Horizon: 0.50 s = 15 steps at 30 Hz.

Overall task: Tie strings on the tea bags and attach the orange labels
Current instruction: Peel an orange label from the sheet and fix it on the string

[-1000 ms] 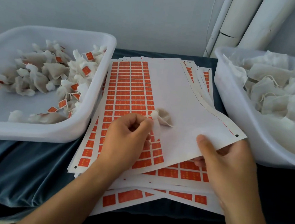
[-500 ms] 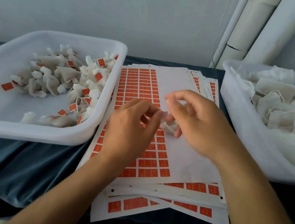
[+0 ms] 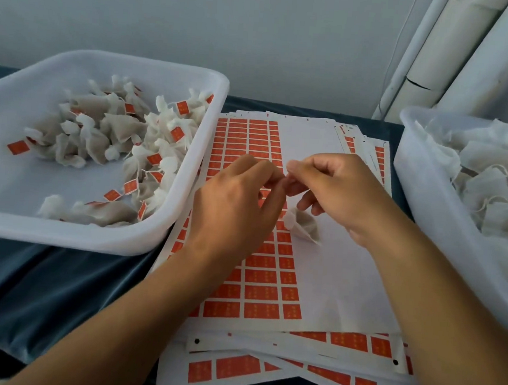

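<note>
so a second ago the right hand [image 3: 342,196] was lifting the corner of the top label sheet [image 3: 316,273], now that sheet lies flat again and both hands have met above it. left hand [image 3: 239,203] and right are pinching fingertip to fingertip, probably on the string, though it's too thin to actually see. the tea bag [image 3: 303,226] hangs just under them over the sheet, so i'd guess the tying or labelling bit is on. left tray [image 3: 139,245] holds the finished bags with orange tags, right tub [image 3: 422,205] is piled with plain bags still to do.
</note>
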### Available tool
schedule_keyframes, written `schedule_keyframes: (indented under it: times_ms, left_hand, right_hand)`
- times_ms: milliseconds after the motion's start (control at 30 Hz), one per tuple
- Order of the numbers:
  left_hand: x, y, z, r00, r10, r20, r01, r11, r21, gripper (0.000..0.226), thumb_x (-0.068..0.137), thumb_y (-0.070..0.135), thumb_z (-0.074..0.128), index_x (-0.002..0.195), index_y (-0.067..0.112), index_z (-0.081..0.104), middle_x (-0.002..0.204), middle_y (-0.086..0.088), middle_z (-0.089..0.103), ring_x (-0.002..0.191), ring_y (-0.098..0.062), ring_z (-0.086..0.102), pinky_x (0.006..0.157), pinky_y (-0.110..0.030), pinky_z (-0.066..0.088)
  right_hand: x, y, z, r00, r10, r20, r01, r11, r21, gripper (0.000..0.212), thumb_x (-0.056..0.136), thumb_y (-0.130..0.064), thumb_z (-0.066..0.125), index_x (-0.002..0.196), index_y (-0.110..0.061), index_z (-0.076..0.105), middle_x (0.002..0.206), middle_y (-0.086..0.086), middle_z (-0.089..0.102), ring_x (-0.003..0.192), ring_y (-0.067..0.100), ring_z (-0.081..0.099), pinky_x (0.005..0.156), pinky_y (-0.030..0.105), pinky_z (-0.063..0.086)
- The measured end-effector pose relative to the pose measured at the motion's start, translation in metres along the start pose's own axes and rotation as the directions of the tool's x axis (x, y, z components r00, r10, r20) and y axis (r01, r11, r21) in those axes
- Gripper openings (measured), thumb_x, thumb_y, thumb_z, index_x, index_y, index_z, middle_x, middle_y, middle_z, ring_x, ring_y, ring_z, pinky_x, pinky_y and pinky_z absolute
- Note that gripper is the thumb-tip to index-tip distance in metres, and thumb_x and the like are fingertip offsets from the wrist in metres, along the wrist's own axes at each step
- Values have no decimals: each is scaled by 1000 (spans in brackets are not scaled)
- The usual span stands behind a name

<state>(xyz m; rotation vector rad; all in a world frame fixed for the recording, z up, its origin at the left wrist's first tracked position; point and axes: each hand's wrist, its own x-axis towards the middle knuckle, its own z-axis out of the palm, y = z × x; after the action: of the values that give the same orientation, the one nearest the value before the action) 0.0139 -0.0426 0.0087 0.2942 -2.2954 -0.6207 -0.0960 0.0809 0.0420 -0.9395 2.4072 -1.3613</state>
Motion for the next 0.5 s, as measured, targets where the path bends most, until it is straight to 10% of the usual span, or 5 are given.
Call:
schedule_keyframes:
  times_ms: [500]
  left_hand:
    - [-27, -1, -14, 863, -236, 448, 278, 960, -30, 62, 86, 77, 13, 140, 59, 38, 117, 26, 65, 97, -2, 68, 76, -20, 56]
  right_hand:
    - [-8, 35, 7, 904, -128, -407, 136, 991, -10, 15, 99, -44, 62, 96, -31, 69, 87, -21, 72, 74, 0, 72, 63, 16, 58]
